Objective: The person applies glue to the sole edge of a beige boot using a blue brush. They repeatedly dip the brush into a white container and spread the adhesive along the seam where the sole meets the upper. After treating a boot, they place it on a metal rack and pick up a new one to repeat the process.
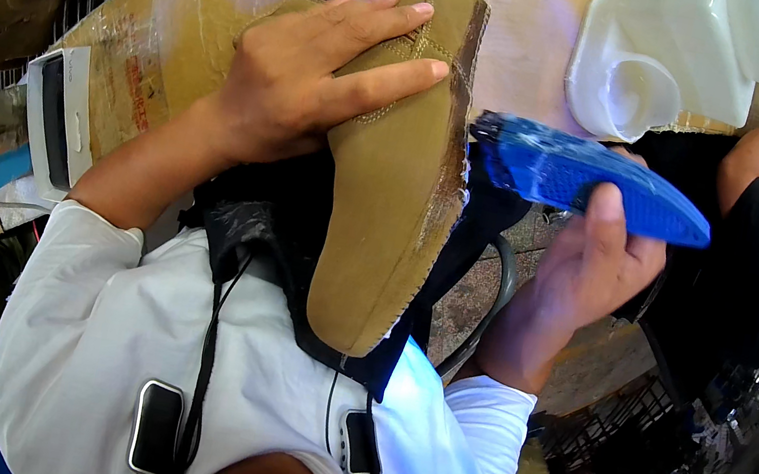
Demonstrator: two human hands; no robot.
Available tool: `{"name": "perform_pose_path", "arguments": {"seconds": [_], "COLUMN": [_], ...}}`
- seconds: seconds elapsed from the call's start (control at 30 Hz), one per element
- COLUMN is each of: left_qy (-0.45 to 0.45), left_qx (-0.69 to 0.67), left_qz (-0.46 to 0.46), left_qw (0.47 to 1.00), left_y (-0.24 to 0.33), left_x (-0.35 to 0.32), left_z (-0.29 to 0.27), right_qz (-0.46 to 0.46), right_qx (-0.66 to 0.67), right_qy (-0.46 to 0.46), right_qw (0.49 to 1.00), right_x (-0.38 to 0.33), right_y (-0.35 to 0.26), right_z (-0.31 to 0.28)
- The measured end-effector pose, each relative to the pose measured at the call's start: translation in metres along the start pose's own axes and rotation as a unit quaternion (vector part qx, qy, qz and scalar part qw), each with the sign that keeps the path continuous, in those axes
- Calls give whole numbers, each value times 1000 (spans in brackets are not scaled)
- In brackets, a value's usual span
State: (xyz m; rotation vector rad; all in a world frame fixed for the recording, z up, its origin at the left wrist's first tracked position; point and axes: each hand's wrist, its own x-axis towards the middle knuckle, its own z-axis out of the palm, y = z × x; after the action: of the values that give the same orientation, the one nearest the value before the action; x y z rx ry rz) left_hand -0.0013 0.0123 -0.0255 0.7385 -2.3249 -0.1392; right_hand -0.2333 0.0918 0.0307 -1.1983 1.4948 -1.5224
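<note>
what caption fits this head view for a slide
Left hand grips a tan suede boot upper while the right hand holds a blue sole against its edge.

A tan suede boot upper (386, 198) is standing on end, toe pointing down toward the person's lap and ankle opening up by the desk edge, its bare bottom edge facing right and showing pale, rough residue along the rim. Just beside that edge, a bright blue shoe sole (583, 177) is lying nearly level, its textured face turned upward and its dark, frayed end nearest the boot.
</note>
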Motion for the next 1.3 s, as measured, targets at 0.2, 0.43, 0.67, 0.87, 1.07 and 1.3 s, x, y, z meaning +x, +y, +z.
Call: {"name": "perform_pose_path", "arguments": {"seconds": [0.2, 0.43, 0.67, 0.87, 1.07, 1.3], "left_qy": [-29, -40, -76, -79, -94, -98], "left_qx": [7, -13, -3, -8, -5, -10], "left_qz": [-8, -27, -5, -17, -15, -24], "left_qw": [1000, 999, 997, 997, 995, 995], "left_y": [0, 4, 4, 3, 5, 5], "left_x": [4, 12, 21, 27, 34, 42], "left_z": [-3, -7, -15, -14, -18, -20], "right_qz": [-133, -178, -213, -126, -171, -197], "right_qx": [44, 81, 34, 101, 80, 186], "right_qy": [-122, -73, -171, -49, -62, -55], "right_qw": [983, 978, 961, 986, 980, 961], "right_x": [-7, -6, 3, 1, 0, -14], "right_y": [-13, -21, -31, -29, -26, -33], "right_z": [-5, -7, -12, -9, -12, -13]}}
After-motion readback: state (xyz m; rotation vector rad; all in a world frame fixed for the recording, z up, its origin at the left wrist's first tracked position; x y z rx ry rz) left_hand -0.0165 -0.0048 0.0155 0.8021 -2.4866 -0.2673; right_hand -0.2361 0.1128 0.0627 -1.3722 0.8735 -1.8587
